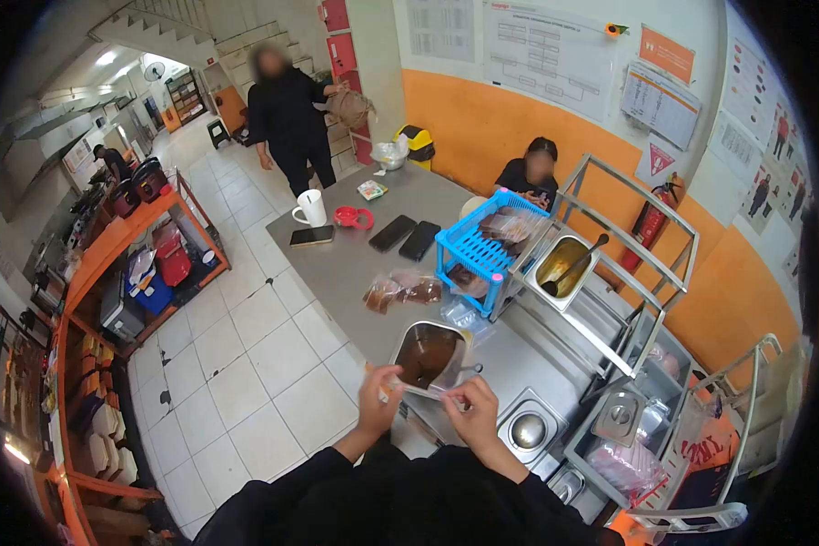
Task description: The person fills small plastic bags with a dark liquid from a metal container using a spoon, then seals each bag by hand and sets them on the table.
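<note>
In front of me is a metal pan [428,352] of brown sauce, with a utensil handle at its right side. My left hand [379,400] is closed in a pinch at the pan's near left corner. Close to the near right corner, my right hand [473,407] is pinched too. Between the fingers runs the edge of what looks like a thin clear plastic bag [419,391], hard to see against the pan. Beyond the pan lie filled bags of brown sauce [403,290] and some clear plastic bags [466,318].
A blue basket [469,238] holds more filled bags, beside a metal rack [601,341] and a second pan [562,268] with a ladle. Phones [393,234] and a white mug [310,208] lie farther along the table. One person [288,123] stands at the far end; another [530,177] sits behind the basket.
</note>
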`<state>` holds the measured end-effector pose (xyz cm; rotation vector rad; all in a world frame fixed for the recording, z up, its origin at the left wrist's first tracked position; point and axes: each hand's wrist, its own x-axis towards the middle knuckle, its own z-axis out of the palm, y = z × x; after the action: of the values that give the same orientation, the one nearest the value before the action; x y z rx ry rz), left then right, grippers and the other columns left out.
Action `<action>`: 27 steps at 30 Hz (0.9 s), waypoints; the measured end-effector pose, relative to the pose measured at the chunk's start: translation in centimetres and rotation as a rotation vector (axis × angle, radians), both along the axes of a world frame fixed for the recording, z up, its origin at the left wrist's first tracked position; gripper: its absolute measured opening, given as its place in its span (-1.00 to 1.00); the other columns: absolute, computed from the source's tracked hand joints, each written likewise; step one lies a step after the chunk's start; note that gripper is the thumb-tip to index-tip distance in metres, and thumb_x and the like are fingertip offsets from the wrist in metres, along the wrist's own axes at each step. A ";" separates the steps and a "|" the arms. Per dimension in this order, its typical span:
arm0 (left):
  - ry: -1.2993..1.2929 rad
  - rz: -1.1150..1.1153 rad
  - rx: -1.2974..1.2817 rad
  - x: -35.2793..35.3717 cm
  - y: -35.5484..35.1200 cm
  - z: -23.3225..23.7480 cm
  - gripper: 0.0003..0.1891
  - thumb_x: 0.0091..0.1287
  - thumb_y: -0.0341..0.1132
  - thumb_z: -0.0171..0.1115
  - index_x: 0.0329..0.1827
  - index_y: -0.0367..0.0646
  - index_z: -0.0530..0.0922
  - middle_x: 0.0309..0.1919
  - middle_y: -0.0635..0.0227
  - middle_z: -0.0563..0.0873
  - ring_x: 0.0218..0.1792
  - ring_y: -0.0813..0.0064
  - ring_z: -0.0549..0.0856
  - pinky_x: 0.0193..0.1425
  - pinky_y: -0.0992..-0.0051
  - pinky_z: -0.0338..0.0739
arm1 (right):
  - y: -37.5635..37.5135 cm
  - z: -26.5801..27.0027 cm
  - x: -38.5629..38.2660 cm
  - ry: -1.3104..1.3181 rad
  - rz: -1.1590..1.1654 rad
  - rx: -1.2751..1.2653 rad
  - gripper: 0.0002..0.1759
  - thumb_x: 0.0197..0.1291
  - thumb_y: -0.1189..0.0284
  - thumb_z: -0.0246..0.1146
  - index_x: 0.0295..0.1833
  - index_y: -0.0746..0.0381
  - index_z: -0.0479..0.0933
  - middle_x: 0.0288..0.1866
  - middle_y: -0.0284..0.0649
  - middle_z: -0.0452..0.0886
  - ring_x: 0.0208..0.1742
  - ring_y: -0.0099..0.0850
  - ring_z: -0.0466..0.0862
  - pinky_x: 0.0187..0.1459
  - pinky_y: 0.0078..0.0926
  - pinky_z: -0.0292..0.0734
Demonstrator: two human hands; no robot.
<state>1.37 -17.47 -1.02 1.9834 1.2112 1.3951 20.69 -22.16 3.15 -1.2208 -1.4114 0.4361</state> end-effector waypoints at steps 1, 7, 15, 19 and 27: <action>-0.121 -0.072 -0.123 0.3 -1.2 0.4 -0.74 0.25 -0.50 0.30 -0.01 -0.32 0.54 -0.12 0.22 0.68 -0.11 0.48 0.68 -0.13 0.52 0.61 | -0.1 0.0 -0.9 -0.027 0.036 -0.001 -0.87 -0.06 0.59 0.43 -0.43 0.26 0.58 -0.51 -0.29 0.41 -0.52 -0.52 0.44 -0.50 -0.59 0.32; -0.519 -0.213 -0.387 2.7 -3.7 1.7 -0.82 0.29 -0.52 0.29 -0.08 -0.35 0.56 -0.20 0.29 0.70 -0.21 0.61 0.70 -0.12 0.60 0.60 | 0.3 0.8 -2.6 -0.034 0.154 -0.056 -0.83 -0.06 0.56 0.41 -0.47 0.27 0.51 -0.53 -0.28 0.38 -0.55 -0.51 0.40 -0.52 -0.52 0.29; -0.648 -0.116 -0.597 0.9 -5.6 0.8 -0.79 0.49 -0.41 0.03 0.05 -0.35 0.53 -0.14 0.23 0.67 -0.14 0.47 0.71 -0.08 0.45 0.72 | 1.5 -1.6 -4.7 0.078 0.379 -0.162 -0.79 -0.09 0.54 0.43 -0.56 0.27 0.50 -0.56 -0.32 0.37 -0.59 -0.56 0.37 -0.55 -0.57 0.23; -0.690 -0.235 -0.603 -1.7 -5.9 0.3 -0.77 0.49 -0.41 0.05 0.08 -0.36 0.51 -0.03 0.16 0.64 -0.05 0.35 0.69 -0.04 0.31 0.74 | 1.2 -0.5 -5.8 0.073 0.434 -0.186 -0.77 -0.10 0.53 0.47 -0.57 0.25 0.50 -0.57 -0.34 0.38 -0.59 -0.58 0.37 -0.55 -0.57 0.24; -0.696 -0.334 -0.653 -4.3 -4.9 0.8 -0.69 0.55 -0.29 -0.07 0.07 -0.38 0.50 0.03 0.15 0.62 0.00 0.31 0.67 0.00 0.24 0.73 | 2.5 0.3 -7.3 0.072 0.524 -0.138 -0.73 -0.09 0.49 0.52 -0.56 0.24 0.51 -0.56 -0.36 0.38 -0.56 -0.59 0.36 -0.53 -0.59 0.23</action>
<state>-2.94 -22.41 -0.26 1.0522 0.8078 1.1585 13.39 -19.65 3.46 -0.9189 -1.6548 0.9409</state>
